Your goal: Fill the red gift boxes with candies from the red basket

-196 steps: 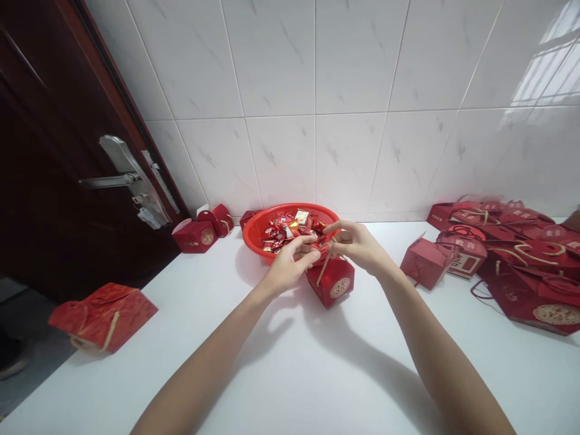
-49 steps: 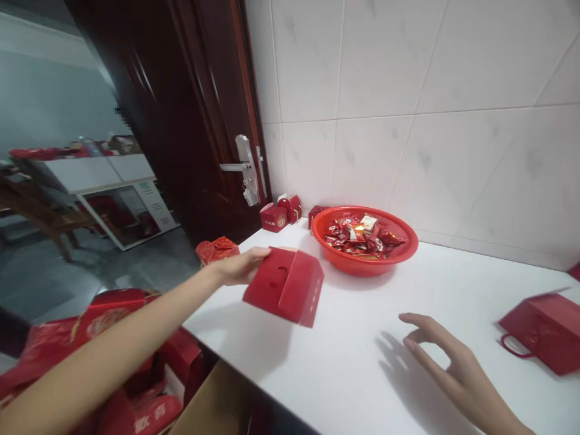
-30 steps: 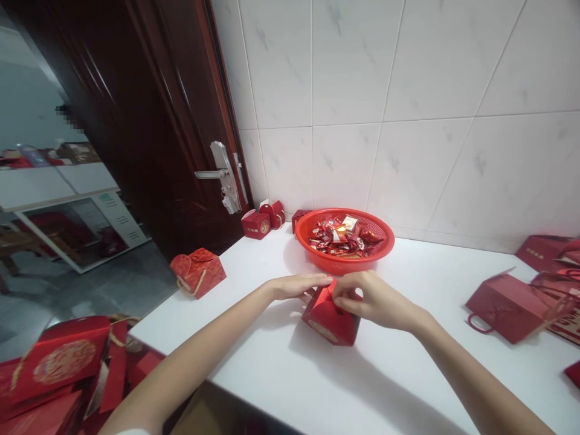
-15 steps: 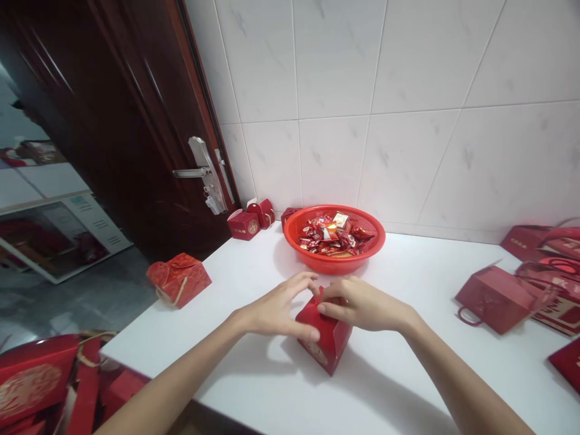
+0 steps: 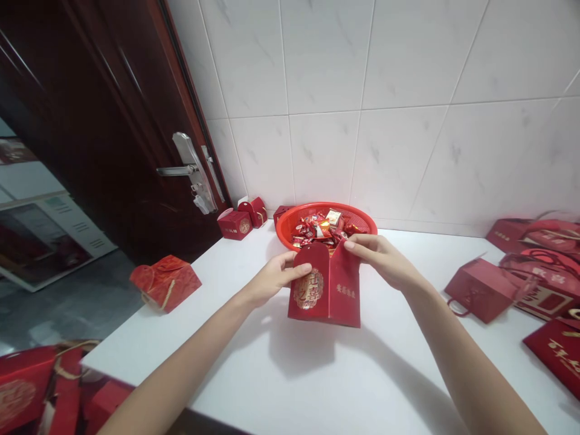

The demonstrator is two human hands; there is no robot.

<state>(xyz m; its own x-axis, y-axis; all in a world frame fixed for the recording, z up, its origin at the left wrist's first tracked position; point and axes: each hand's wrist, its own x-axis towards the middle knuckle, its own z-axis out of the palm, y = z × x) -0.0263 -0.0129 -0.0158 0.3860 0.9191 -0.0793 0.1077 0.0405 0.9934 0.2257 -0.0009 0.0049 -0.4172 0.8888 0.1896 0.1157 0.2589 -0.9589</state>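
Between my hands is a red paper gift box (image 5: 333, 296) with gold lettering and a round gold emblem. It is held up just above the white table, its top flaps unfolded and standing. My left hand (image 5: 278, 277) pinches its left panel, thumb on the front and fingers behind. My right hand (image 5: 380, 257) grips the top edge of its right panel between thumb and fingers. Right behind the box stands a red plastic basket (image 5: 286, 225) filled with wrapped candies (image 5: 319, 228), partly hidden by the box.
Small red boxes (image 5: 235, 223) stand by the wall. A patterned red box (image 5: 165, 281) sits at the table's left edge. More red boxes (image 5: 489, 287) and a red packet (image 5: 555, 356) lie at right. Several red boxes (image 5: 27, 386) are heaped lower left, beside the table (image 5: 217, 386).
The box was standing on the table with its top folded together under my fingers. Now it is lifted, its flaps spread apart, and both hands grip its panels.
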